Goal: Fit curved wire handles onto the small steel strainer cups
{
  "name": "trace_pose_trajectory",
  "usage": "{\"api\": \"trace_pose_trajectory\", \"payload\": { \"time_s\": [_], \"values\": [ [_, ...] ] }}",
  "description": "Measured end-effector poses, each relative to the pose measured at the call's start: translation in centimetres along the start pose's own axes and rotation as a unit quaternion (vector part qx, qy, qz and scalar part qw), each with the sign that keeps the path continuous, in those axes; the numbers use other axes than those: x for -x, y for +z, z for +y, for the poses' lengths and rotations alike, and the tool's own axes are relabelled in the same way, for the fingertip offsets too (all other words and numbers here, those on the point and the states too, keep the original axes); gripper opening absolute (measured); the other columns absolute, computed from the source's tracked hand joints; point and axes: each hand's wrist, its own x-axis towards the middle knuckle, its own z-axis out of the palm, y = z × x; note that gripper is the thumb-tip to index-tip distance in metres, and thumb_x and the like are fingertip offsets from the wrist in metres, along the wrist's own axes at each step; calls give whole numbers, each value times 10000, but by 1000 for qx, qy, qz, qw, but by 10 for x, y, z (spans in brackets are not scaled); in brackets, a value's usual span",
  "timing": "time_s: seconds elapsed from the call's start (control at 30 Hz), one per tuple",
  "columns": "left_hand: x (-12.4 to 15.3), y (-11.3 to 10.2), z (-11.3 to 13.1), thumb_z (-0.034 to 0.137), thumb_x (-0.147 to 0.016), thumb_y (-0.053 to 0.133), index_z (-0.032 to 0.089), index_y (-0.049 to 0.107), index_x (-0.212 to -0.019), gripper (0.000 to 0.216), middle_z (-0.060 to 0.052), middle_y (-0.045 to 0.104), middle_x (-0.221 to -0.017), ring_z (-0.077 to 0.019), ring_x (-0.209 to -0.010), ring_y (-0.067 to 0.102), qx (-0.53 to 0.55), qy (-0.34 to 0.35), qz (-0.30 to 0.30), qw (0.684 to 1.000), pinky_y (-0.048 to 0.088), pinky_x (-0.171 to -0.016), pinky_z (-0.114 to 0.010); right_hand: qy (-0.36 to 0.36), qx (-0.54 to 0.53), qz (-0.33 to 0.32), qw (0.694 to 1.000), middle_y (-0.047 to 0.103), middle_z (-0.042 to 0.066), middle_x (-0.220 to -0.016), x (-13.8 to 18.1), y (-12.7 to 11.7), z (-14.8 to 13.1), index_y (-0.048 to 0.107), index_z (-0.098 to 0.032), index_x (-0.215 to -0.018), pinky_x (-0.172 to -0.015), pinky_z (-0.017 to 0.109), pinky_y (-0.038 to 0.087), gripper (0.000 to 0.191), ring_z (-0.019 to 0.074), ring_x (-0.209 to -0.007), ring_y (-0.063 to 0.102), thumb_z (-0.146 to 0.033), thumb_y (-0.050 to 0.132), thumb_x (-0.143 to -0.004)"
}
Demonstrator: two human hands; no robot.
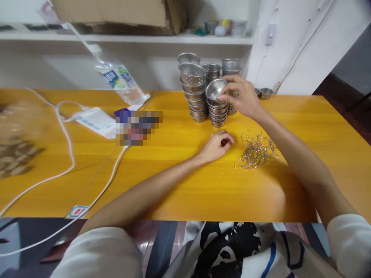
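My right hand (242,94) grips the rim of a small perforated metal cup (216,89) between thumb and fingers. That cup tilts toward me at the top of a stack of similar cups (218,116). Below it on the table lies my left hand (216,146), its fingers curled in and nothing visible in them. A tangled heap of thin curved metal wires (256,152) is just right of my left hand. Close by on the left rises a taller stack of perforated cups (193,87). More stacked cups (231,65) stand behind, partly hidden by my right hand.
A clear plastic bottle (121,79) stands at the back left, near a white device (97,121) with white cables (68,143). Brown round pieces (16,156) lie at far left. Another metal cup (266,93) sits by the wall. A shelf (139,38) carries a cardboard box (121,15).
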Motion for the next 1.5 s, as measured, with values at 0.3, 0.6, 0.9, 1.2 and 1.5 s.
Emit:
{"api": "trace_pose_trajectory", "payload": {
  "time_s": [0.3,0.6,0.9,1.2,1.5],
  "values": [
    [5,5,-3,224,-942,770,203,490,-1465,594,-138,720,-1287,-206,-976,760,130,-20,41,991,619,-814,-330,-40,-163,-3,986,766,76,-1451,37,-68,-12,872,-227,-1039,-1192,464,568,221,302,-1336,722,-435,798,-1039],
    [7,-5,6,348,-855,914,260,425,-1521,831,-159,679,-1471,-336,-1373,693,121,4,77,990,537,-1217,-529,36,-218,-191,956,846,49,-1307,86,-20,7,849,-283,-1284,-989,405,636,327,265,-1098,810,-372,848,-970],
    [5,-5,1,168,-705,880,231,598,-1422,773,-132,699,-1439,-368,-1374,666,0,-42,29,999,518,-1229,-559,-87,217,-304,924,818,129,-1157,94,10,34,824,-200,-1200,-690,341,393,315,243,-903,747,-88,562,-1065],
    [5,0,-10,320,-724,1008,218,433,-1654,1098,-203,660,-1512,-407,-1446,633,64,-64,8,996,460,-1281,-624,-77,230,-296,924,792,160,-1170,95,15,25,780,-145,-1250,-657,359,297,316,226,-827,710,-107,506,-1098],
    [4,-2,-8,383,-768,1032,239,431,-1596,1033,-167,741,-1410,-338,-1283,755,128,-67,13,989,555,-1192,-537,-8,188,-198,962,792,146,-1180,86,-27,33,807,-185,-1143,-700,374,364,320,269,-864,700,-287,504,-1133]
  ]
}}
